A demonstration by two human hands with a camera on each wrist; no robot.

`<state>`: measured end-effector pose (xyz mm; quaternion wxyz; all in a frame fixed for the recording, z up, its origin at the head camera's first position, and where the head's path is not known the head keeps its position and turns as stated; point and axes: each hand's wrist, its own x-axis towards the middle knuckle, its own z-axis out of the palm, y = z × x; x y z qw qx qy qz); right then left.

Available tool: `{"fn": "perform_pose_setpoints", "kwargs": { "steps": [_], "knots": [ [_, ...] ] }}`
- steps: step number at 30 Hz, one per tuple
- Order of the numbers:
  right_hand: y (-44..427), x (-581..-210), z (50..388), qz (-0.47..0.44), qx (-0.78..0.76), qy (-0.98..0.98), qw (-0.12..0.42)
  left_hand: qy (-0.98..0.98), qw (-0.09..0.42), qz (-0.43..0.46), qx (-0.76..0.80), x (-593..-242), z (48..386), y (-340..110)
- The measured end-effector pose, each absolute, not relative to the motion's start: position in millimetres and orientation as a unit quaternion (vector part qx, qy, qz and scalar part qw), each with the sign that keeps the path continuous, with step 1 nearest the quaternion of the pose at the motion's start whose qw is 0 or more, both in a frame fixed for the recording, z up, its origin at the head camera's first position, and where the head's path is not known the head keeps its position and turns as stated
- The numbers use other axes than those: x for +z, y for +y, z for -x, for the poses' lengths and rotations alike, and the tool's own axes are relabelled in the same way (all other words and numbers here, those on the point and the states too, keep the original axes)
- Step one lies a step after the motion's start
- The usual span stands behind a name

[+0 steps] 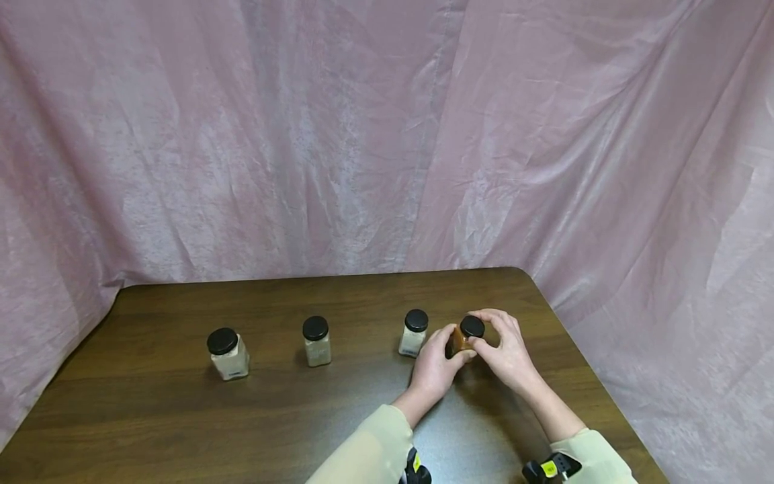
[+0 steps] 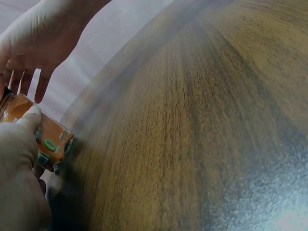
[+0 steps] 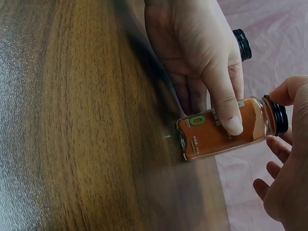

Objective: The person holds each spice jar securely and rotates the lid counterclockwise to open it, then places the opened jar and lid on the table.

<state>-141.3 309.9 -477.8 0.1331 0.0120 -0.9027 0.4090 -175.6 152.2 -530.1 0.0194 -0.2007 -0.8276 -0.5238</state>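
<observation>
In the lower right of the head frame, I am gripping the orange jar (image 1: pixel 461 341) by its glass body with my left hand (image 1: pixel 434 363) and pinching its black lid (image 1: pixel 472 327) with my right hand (image 1: pixel 509 353)

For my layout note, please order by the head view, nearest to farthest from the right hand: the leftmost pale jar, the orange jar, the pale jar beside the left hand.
1. Orange jar: right hand holds its lid.
2. Pale jar beside the left hand: left of the orange jar.
3. Leftmost pale jar: far left on the table.
</observation>
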Motion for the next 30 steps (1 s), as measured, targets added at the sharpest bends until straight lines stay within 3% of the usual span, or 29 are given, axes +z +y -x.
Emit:
{"fn": "perform_pose_setpoints", "kwargs": {
  "steps": [30],
  "knots": [
    [309.9, -475.9, 142.6, 0.054, 0.404, -0.904, 0.129, -0.832, 0.034, 0.207, -0.513, -529.7, 174.8, 152.3]
  ]
}}
